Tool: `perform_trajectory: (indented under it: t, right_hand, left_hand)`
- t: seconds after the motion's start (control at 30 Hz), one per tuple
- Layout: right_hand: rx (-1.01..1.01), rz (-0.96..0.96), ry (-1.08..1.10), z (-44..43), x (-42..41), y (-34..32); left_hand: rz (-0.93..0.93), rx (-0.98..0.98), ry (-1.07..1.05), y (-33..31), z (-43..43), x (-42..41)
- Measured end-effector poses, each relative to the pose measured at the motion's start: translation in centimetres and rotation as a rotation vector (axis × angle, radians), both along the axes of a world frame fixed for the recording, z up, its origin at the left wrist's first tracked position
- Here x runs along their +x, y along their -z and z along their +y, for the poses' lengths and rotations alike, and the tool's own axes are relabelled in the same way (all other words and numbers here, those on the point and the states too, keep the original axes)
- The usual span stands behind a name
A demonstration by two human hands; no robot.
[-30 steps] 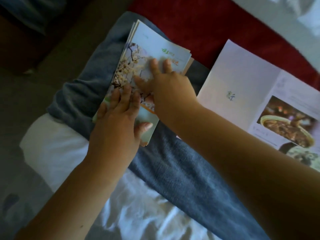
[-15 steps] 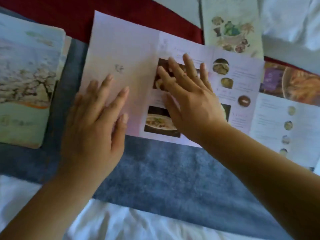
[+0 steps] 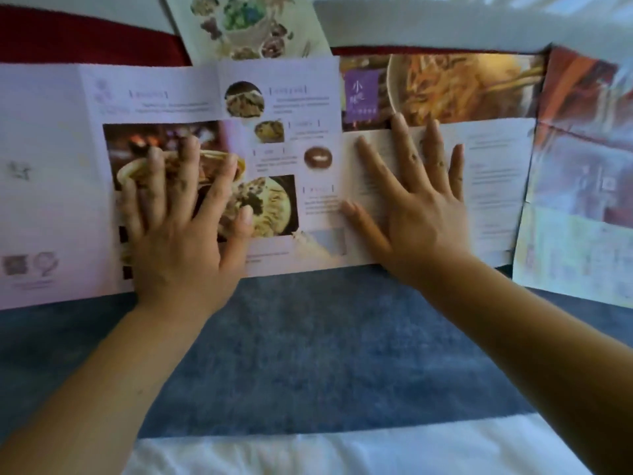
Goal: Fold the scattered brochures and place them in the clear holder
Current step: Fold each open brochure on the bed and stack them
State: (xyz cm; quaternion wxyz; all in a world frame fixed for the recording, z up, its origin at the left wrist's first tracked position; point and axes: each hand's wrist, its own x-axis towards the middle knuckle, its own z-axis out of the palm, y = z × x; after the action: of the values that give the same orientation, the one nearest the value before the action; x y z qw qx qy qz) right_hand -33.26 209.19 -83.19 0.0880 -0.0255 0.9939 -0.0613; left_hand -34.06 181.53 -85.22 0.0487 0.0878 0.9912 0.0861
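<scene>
A wide unfolded food brochure point(image 3: 281, 108) with pale purple panels and dish photos lies flat across the bed. My left hand point(image 3: 181, 228) rests palm down with spread fingers on its left photo panel. My right hand point(image 3: 418, 204) lies flat with fingers apart on a right-hand text panel. Neither hand grips anything. The clear holder is not in view.
Another brochure with food drawings point(image 3: 246, 25) lies behind the open one. A reddish unfolded sheet point(image 3: 582, 173) lies at the right. A blue blanket point(image 3: 308, 344) lies in front, a white sheet point(image 3: 308, 454) nearer, a red cover point(image 3: 85, 39) at the back.
Both hands left the folded stack at the left and moved right onto the unfolded food brochure. The view swung right, and the stack is out of frame.
</scene>
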Motion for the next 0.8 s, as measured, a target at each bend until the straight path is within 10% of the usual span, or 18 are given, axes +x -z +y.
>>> perform_trajectory:
  t: [0.8]
  right_hand:
    - [-0.051,-0.027,0.048,-3.6,8.4,0.4]
  left_hand:
    - [-0.095,-0.071,-0.011,-1.8,-2.9,9.5]
